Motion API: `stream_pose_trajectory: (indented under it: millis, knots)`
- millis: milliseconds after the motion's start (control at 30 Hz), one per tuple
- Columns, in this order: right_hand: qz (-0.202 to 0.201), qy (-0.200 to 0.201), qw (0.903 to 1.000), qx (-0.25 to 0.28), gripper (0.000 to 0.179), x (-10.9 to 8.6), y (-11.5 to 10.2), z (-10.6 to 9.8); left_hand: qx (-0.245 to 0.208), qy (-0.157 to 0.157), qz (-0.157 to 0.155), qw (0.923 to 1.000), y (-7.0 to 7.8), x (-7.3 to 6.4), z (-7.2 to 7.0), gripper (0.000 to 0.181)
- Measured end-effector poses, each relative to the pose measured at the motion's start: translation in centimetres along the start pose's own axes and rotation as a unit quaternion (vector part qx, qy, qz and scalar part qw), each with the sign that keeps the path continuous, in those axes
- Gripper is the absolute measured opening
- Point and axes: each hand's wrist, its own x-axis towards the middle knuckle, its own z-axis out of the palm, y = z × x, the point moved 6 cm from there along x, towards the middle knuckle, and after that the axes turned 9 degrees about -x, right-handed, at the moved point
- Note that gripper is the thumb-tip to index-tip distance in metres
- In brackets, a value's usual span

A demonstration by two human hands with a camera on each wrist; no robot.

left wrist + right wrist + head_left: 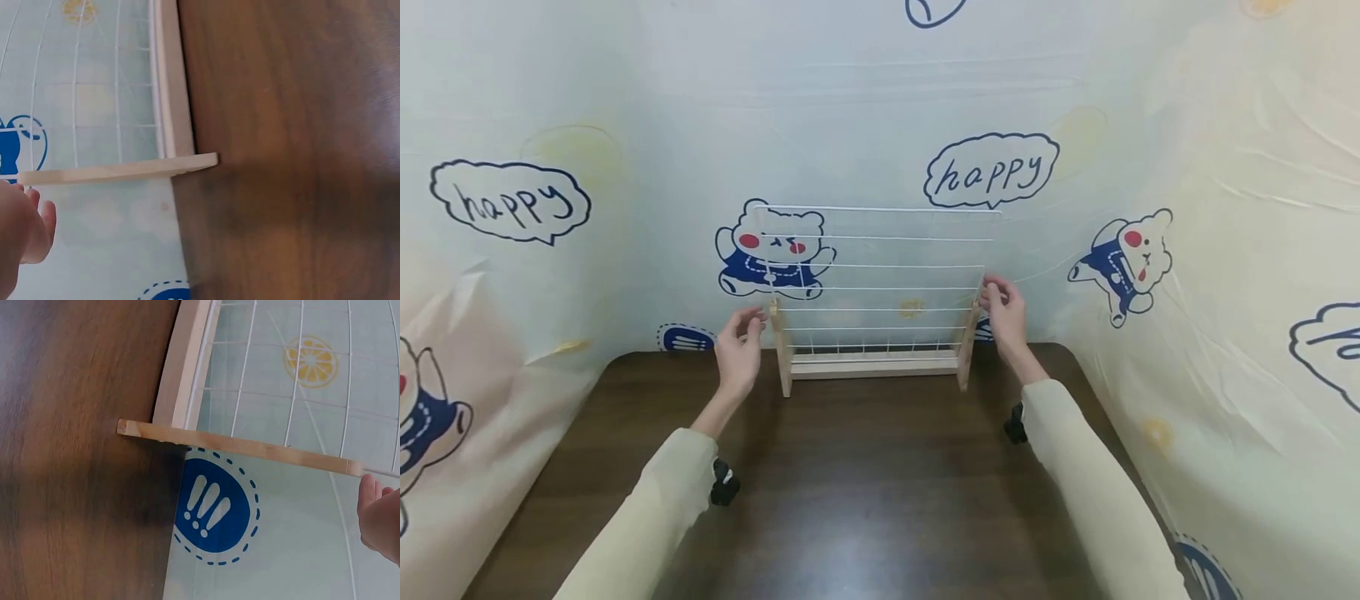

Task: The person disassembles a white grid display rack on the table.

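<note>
1. Wire rack (874, 310) sits at the far edge of the table (865, 467), right by the printed curtain (865, 125).
2. Left hand (740, 350): fingers bent beside the top of the left leg (781, 346). Can't tell if they're pinching.
3. Right hand (1006, 317): fingertips at the right leg's (967, 346) top, pinch unclear too.
4. I'd steady both sides evenly tbh, lopsided pressure could skew it.

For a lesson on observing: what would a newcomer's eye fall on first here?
First, the wire rack near the far edge of the table, with the left hand and right hand at its ends. Behind it, bears in blue and "happy" bubbles dot the backdrop.
</note>
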Motion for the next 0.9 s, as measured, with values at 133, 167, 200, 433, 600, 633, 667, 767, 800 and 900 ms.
stream_pose_trajectory:
  millis: [133, 167, 200, 433, 600, 633, 667, 767, 800, 900]
  knots:
    - [0.009, 0.001, 0.9999, 0.008, 0.041, 0.7, 0.5, 0.5, -0.021, -0.016, -0.027, 0.9993, 2.4, 1.3, 0.5, 0.026]
    - [0.010, 0.003, 0.9999, 0.005, 0.041, 0.9, 0.5, 0.4, -0.026, -0.021, -0.037, 0.9988, 3.1, 1.6, 0.8, 0.027]
    - [0.013, 0.003, 0.9999, -0.006, 0.042, 1.0, 0.6, 0.4, -0.032, -0.024, -0.046, 0.9981, 3.5, 2.0, 1.1, 0.027]
    - [0.017, -0.009, 0.9993, -0.031, 0.040, 1.7, 1.0, 0.6, -0.035, -0.025, -0.078, 0.9960, 1.3, 4.7, 1.9, 0.029]
    - [0.003, -0.026, 0.9983, -0.053, 0.043, 2.1, 1.3, 0.5, -0.049, -0.026, -0.097, 0.9937, 0.1, 5.4, 2.3, 0.029]
    - [-0.002, -0.031, 0.9979, -0.058, 0.044, 2.1, 1.3, 0.5, -0.051, -0.023, -0.101, 0.9933, -0.1, 5.5, 2.3, 0.029]
    - [-0.006, -0.035, 0.9975, -0.061, 0.044, 2.1, 1.3, 0.5, -0.054, -0.020, -0.104, 0.9929, -0.3, 5.5, 2.4, 0.028]
    - [-0.015, -0.043, 0.9968, -0.066, 0.043, 2.2, 1.1, 0.5, -0.051, -0.018, -0.114, 0.9920, -0.7, 5.8, 2.3, 0.028]
    - [-0.016, -0.045, 0.9966, -0.068, 0.043, 2.3, 1.1, 0.6, -0.049, -0.020, -0.118, 0.9917, -0.7, 5.9, 2.3, 0.028]
    - [-0.018, -0.045, 0.9962, -0.072, 0.042, 2.2, 0.7, 0.6, -0.051, -0.029, -0.127, 0.9902, -0.8, 6.0, 2.3, 0.029]
